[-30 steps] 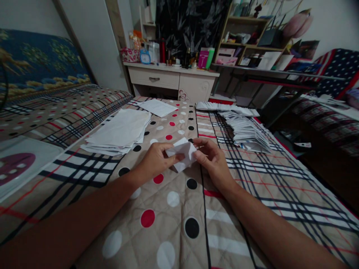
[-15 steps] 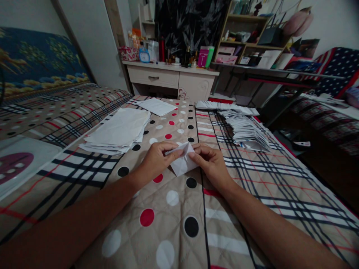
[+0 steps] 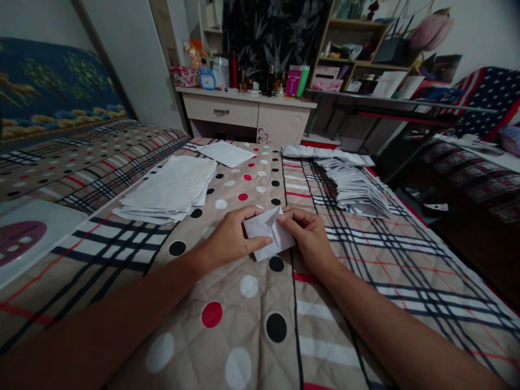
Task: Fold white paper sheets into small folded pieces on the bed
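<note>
"Where is the folded paper [image 3: 260, 225] that you are working with?"

"It's between your two hands, over the middle of the bed [image 3: 262, 303], well in from the far edge."

"And how is your grip on it?"

"Your left hand [image 3: 229, 238] grasps its left side, thumb laid across the face. Your right hand [image 3: 311, 238] pinches it near the top right, thumb and forefinger at the raised fold. Both are closed on the paper."

"What lies around you on the bed?"

"To your left is a loose pile of white sheets [image 3: 170, 187], its edges uneven. Beyond it, by the far edge, a flat white piece [image 3: 228, 154] lies just beside the pile. Over toward the far right corner, you have a long row of folded pieces [image 3: 327, 154], and just on your side of it, a fanned stack [image 3: 355, 189] leaning in overlapping layers near the right edge."
</note>
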A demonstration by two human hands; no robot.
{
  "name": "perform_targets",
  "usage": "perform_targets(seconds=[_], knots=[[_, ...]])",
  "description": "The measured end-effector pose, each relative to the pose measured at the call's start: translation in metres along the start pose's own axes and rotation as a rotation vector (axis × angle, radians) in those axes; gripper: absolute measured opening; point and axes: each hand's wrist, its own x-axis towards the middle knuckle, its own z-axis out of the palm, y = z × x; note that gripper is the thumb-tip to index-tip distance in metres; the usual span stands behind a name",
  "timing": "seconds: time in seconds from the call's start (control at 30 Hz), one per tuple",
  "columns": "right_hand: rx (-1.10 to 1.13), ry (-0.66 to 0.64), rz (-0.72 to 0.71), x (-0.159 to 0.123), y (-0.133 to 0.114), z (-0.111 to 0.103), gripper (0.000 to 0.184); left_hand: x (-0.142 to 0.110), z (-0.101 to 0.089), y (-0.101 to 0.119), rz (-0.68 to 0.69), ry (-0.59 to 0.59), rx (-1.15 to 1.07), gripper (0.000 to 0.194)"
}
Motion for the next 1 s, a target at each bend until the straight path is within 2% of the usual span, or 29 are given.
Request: perform_targets(seconds=[0.23,0.37,0.43,0.63,0.87,1.0], knots=[[0.05,-0.021,0.064,0.001,0.0,0.003,0.019,0.004,0.003,-0.013,-0.067,-0.051,-0.161,0.028],[0.094,0.002,0.097,0.001,-0.001,0.003,0.021,0.004,0.004,-0.01,-0.1,-0.048,-0.209,0.027],[0.111,0.01,0.125,0.0,-0.001,0.003,0.022,0.002,0.005,-0.005,-0.087,-0.023,-0.167,0.025],[0.116,0.018,0.196,-0.001,0.002,0.003,0.027,-0.005,0.001,0.007,0.061,0.045,0.162,0.025],[0.003,0.036,0.239,-0.001,-0.001,0.006,0.037,-0.006,0.003,0.005,0.089,0.043,0.183,0.032],[-0.074,0.017,0.236,0.001,0.001,0.005,0.034,-0.006,0.004,0.008,0.097,0.036,0.192,0.031]])
